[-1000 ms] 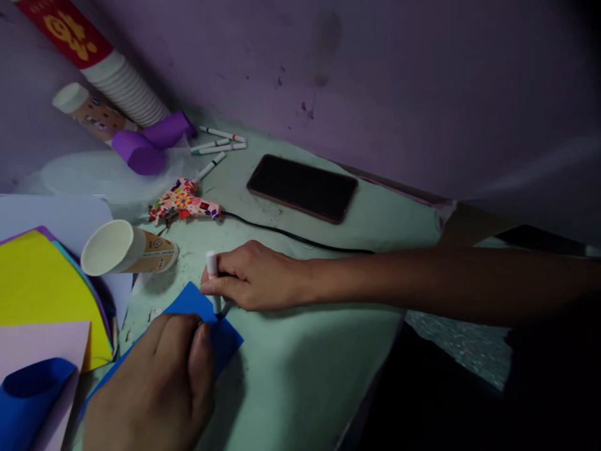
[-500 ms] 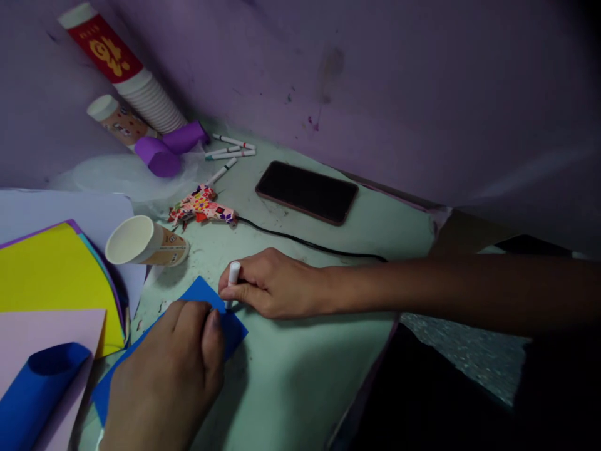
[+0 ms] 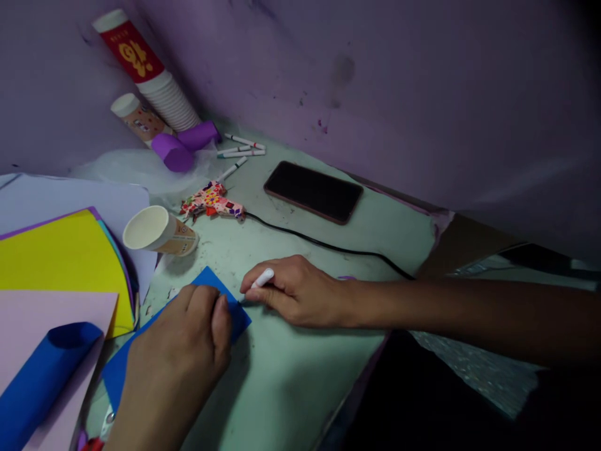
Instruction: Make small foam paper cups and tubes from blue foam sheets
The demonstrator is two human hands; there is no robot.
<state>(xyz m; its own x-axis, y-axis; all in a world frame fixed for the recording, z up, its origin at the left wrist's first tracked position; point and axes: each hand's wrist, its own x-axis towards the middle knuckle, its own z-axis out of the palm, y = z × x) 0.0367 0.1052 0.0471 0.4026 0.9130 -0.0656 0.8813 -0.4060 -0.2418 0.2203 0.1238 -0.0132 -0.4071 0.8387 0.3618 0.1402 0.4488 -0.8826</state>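
Observation:
My right hand (image 3: 291, 291) pinches a white marker (image 3: 261, 279) between thumb and fingers. The marker leans, its lower end close to the right corner of a blue sheet (image 3: 240, 322). My left hand (image 3: 183, 338) rests on that sheet with its fingers curled in and the thumb alongside. What its fingers may hold is hidden beneath them. Just beyond the sheet stands a paper cup (image 3: 162, 232). A flower-patterned glue gun (image 3: 213, 200) lies behind the cup, its black cord (image 3: 310, 238) running right past my right hand.
A dark phone (image 3: 313, 191) lies near the wall. Several markers (image 3: 241, 153), purple rolls (image 3: 173, 152) and stacked cups (image 3: 169, 97) are in the back corner. To the left are yellow (image 3: 66, 257) and pink sheets (image 3: 56, 310) and a blue roll (image 3: 49, 373). Scissors (image 3: 107, 423) show partly by my left wrist.
My right hand has drawn back slightly to the right, and the marker has gone from upright to slanted. My left hand stays on the blue sheet. The view has shifted a little.

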